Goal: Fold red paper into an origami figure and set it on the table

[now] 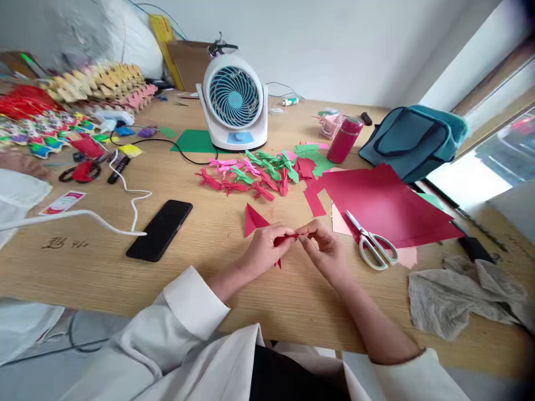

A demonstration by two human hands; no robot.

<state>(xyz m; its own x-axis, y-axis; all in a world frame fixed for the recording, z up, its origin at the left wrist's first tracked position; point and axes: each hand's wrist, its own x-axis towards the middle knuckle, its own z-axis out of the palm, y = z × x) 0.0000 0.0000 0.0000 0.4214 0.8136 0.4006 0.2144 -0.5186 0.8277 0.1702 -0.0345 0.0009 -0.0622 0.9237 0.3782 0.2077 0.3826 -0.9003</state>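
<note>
Above the wooden table [209, 245], left hand [264, 249] and right hand [325, 249] pinch a red paper piece [286, 239] mid-fold; judged next: a firm, aligned crease between fingertips.

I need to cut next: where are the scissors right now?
In the head view the scissors lie on the table right of the right hand, blades on the edge of the red paper sheets, handles toward the grey cloth.

A wooden table [209, 289] bears a fan [234, 103], phone [160, 229], scissors [371, 242], red paper sheets [384, 203] and a cloth [460, 295]
</note>
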